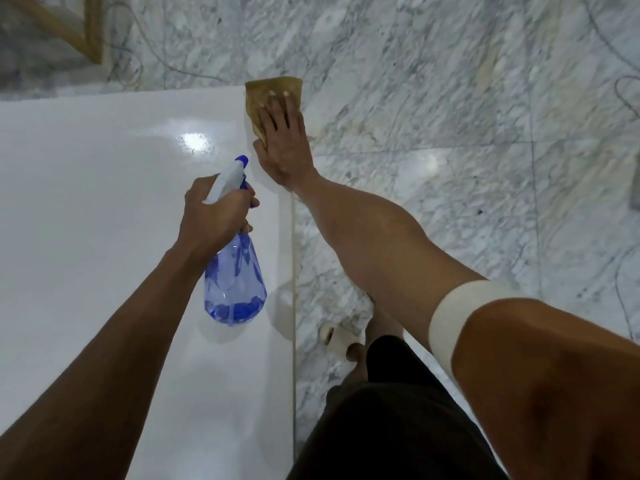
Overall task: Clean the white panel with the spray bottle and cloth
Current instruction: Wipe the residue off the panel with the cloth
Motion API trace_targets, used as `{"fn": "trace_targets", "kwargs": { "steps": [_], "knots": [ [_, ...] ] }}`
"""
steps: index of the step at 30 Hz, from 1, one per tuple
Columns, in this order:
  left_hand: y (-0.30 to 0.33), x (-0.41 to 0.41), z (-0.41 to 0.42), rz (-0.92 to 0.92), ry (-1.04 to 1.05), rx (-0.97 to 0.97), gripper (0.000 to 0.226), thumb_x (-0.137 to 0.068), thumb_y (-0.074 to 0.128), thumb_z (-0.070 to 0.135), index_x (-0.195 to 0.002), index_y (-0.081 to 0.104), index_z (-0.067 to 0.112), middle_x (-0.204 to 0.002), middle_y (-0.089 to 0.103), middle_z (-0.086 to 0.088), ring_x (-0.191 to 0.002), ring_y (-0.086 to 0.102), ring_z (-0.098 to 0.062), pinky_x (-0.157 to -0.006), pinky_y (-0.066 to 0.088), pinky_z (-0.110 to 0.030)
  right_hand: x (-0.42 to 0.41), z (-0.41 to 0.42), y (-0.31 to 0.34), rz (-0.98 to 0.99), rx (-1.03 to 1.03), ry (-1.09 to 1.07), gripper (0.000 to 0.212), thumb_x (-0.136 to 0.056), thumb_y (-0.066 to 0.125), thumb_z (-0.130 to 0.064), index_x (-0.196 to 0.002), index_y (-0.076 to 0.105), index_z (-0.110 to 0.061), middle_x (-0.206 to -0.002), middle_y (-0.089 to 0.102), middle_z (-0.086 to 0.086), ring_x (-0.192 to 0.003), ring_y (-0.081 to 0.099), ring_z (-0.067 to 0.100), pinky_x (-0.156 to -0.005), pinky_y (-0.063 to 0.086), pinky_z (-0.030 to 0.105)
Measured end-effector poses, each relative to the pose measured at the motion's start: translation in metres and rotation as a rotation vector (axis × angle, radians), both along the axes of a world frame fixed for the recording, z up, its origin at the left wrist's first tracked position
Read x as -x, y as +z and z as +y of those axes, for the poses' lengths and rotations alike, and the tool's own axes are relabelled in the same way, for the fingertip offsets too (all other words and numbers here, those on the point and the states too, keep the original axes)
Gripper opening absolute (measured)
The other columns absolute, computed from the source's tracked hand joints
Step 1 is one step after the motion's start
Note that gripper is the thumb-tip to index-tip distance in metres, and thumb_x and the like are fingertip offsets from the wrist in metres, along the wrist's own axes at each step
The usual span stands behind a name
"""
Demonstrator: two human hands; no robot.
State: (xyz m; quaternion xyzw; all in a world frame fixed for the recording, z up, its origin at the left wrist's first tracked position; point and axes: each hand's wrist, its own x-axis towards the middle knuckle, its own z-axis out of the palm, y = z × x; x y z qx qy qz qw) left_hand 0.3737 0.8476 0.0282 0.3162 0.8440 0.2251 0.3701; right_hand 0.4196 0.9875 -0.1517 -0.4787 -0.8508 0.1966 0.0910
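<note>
A right hand presses a tan folded cloth flat-fingered against the glossy white panel's far corner while the left hand grips a translucent blue spray bottle above it, wiping apparently midway.

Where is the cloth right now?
The tan cloth lies under the right hand, pressed flat at the white panel's upper right edge.

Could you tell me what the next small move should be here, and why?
Probably draw the right hand and the tan cloth leftward across the white panel. The cloth sits at the panel's far right corner, partly over its edge, with the hand flat on it, while the left hand holds the spray bottle over the unwiped glossy surface.
</note>
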Motion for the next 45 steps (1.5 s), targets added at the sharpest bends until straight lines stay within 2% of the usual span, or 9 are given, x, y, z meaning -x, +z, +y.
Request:
{"fn": "trace_targets", "kwargs": {
  "steps": [3, 7, 11, 18, 22, 25, 31, 38, 45],
  "knots": [
    [-0.001, -0.007, -0.012, 0.013, -0.03, -0.009, 0.014, -0.088, 0.053, 0.008, -0.095, 0.064, 0.011, -0.092, 0.073, -0.008, -0.049, 0.058, -0.012, -0.058, 0.059, -0.024, -0.005, -0.017, -0.001, -0.037, -0.002, -0.004, 0.068, -0.095, 0.026, -0.045, -0.155, 0.033, -0.014, -0.164, 0.024, 0.012, -0.153, 0.012, 0.037, -0.121, 0.017, 0.05],
    [-0.001, -0.018, -0.035, 0.025, -0.044, -0.019, 0.016, -0.091, 0.052, 0.006, -0.086, 0.06, 0.019, -0.091, 0.07, -0.007, -0.046, 0.058, -0.011, -0.055, 0.058, -0.022, -0.013, -0.057, -0.003, -0.059, -0.004, -0.014, 0.068, -0.095, 0.028, -0.046, -0.155, 0.034, -0.015, -0.164, 0.025, 0.011, -0.153, 0.012, 0.036, -0.122, 0.016, 0.049],
    [-0.003, -0.029, -0.066, 0.049, -0.078, -0.022, 0.013, -0.094, 0.054, 0.01, -0.106, 0.058, 0.011, -0.096, 0.07, -0.009, -0.055, 0.057, -0.014, -0.057, 0.055, -0.023, -0.023, -0.1, -0.001, -0.06, 0.016, -0.014, 0.067, -0.095, 0.023, -0.044, -0.155, 0.034, -0.014, -0.164, 0.025, 0.011, -0.153, 0.012, 0.036, -0.121, 0.016, 0.048],
    [-0.009, -0.049, -0.123, 0.074, -0.096, -0.047, 0.008, -0.088, 0.054, 0.009, -0.087, 0.059, 0.016, -0.088, 0.065, -0.023, -0.044, 0.06, -0.012, -0.064, 0.062, -0.034, -0.047, -0.174, 0.009, -0.072, 0.009, 0.008, 0.078, -0.089, -0.003, -0.04, -0.158, 0.022, -0.013, -0.166, 0.016, 0.011, -0.154, 0.005, 0.035, -0.123, 0.01, 0.046],
    [-0.016, -0.054, -0.152, 0.098, -0.044, -0.029, 0.011, -0.089, 0.053, 0.008, -0.081, 0.057, 0.015, -0.071, 0.056, -0.01, -0.04, 0.059, -0.01, -0.066, 0.061, -0.036, -0.052, -0.214, 0.005, -0.024, -0.005, -0.002, 0.071, -0.094, 0.012, -0.042, -0.155, 0.03, -0.011, -0.165, 0.022, 0.014, -0.154, 0.01, 0.036, -0.123, 0.012, 0.046],
    [-0.019, -0.059, -0.171, 0.122, 0.022, -0.003, 0.008, -0.088, 0.055, 0.01, -0.087, 0.061, 0.015, -0.089, 0.067, -0.017, -0.046, 0.06, -0.013, -0.059, 0.059, -0.029, -0.059, -0.237, -0.001, 0.029, -0.014, -0.006, 0.068, -0.094, 0.03, -0.041, -0.153, 0.036, -0.009, -0.163, 0.026, 0.015, -0.153, 0.014, 0.037, -0.124, 0.01, 0.045],
    [-0.024, -0.081, -0.213, 0.155, 0.103, 0.035, 0.012, -0.085, 0.056, 0.009, -0.08, 0.058, 0.02, -0.097, 0.071, -0.016, -0.051, 0.059, -0.016, -0.056, 0.058, -0.025, -0.068, -0.276, -0.005, 0.057, 0.013, 0.015, 0.072, -0.091, 0.022, -0.042, -0.154, 0.033, -0.007, -0.164, 0.022, 0.016, -0.153, 0.012, 0.037, -0.121, 0.014, 0.049],
    [-0.03, -0.115, -0.267, 0.176, 0.177, 0.056, 0.022, -0.086, 0.053, 0.003, -0.073, 0.05, 0.021, -0.073, 0.055, -0.008, -0.044, 0.057, -0.013, -0.055, 0.056, -0.025, -0.087, -0.353, -0.007, 0.063, 0.07, 0.066, 0.082, -0.091, 0.003, -0.051, -0.157, 0.024, -0.008, -0.166, 0.013, 0.017, -0.154, 0.004, 0.038, -0.122, 0.007, 0.051],
    [-0.021, -0.127, -0.328, 0.182, 0.193, 0.055, 0.018, -0.082, 0.052, 0.004, -0.073, 0.057, 0.017, -0.074, 0.061, -0.014, -0.039, 0.057, -0.012, -0.066, 0.06, -0.035, -0.104, -0.425, -0.007, 0.076, 0.081, 0.06, 0.082, -0.093, 0.007, -0.055, -0.156, 0.027, -0.008, -0.166, 0.015, 0.017, -0.154, 0.006, 0.038, -0.122, 0.006, 0.051]
  ]
}}
